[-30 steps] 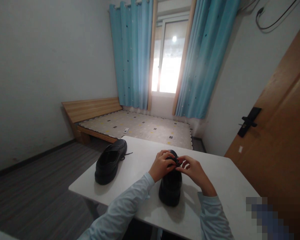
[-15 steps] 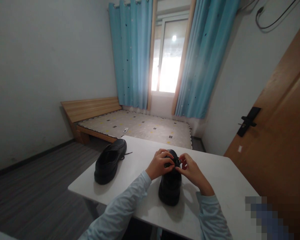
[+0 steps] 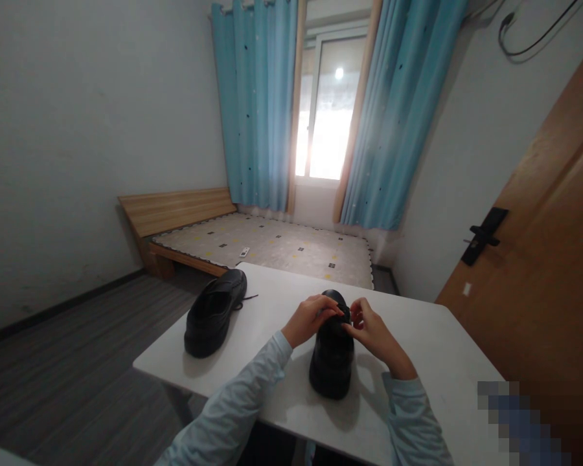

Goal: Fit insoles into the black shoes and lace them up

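A black shoe (image 3: 331, 367) stands on the white table with its heel toward me. My left hand (image 3: 313, 317) reaches over its upper from the left, thumb and fingers pinched together at the shoelace. From the right, my right hand (image 3: 373, 331) pinches at the same lacing, its fingers curled. The black lace hardly stands out against the shoe, and the fingers hide part of it. To the left, a second black shoe (image 3: 208, 330) rests with a tied lace (image 3: 241, 301) sticking out at its side.
Both shoes sit on a white table (image 3: 418, 349). Beyond it is a bed (image 3: 291, 243) with a small white remote (image 3: 245, 252) on it. A wooden door (image 3: 529, 259) stands at the right, and blue curtains (image 3: 257, 110) hang by the window.
My left hand's fingers have drawn lower and closer together over the lacing, showing more of the shoe's toe. My right hand has stayed nearly in place.
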`<state>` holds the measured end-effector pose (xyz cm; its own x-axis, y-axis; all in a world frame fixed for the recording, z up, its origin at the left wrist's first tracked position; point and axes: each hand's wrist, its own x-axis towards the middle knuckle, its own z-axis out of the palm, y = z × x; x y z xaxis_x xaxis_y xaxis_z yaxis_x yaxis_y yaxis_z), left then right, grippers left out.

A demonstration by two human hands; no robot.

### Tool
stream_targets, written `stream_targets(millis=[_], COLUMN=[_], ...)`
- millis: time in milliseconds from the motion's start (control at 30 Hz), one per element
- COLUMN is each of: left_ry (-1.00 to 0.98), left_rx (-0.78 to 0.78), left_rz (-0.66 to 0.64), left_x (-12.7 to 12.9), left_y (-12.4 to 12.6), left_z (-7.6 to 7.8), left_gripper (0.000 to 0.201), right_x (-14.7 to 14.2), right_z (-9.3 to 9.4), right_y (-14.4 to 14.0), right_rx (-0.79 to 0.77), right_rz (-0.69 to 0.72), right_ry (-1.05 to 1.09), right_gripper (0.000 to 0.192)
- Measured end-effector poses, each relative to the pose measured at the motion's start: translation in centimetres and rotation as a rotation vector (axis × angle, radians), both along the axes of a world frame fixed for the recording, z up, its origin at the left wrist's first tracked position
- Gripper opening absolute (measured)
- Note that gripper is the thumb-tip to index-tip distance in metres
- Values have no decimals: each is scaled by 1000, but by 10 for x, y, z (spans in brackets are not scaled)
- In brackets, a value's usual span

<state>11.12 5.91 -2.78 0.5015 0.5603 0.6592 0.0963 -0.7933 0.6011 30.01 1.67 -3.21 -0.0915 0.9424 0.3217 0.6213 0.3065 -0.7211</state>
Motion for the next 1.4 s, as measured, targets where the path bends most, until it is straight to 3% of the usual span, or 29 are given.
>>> stream_targets(millis=[167,533,833,1167,1400], left_ry=[0,59,122,209,281], left_rx=[-77,-90,8,-101,-91], left_rz=[-15,-13,18,-47,-80], left_x=[0,-3,-5,-10,-15], left_y=[0,-2,1,6,7], left_z=[-1,3,-1,-1,1], left_gripper=[21,27,27,24,27], right_x=[0,2,2,5,9], right_z=[0,-1,1,-1,-4], right_y=[-1,-1,-3,-2,0], right_rx=[-2,-13,-19,-11,-38], right_rz=[4,13,2,22,31], right_ry=[-1,-13,-17,-3,21], right_gripper=[26,25,25,24,32])
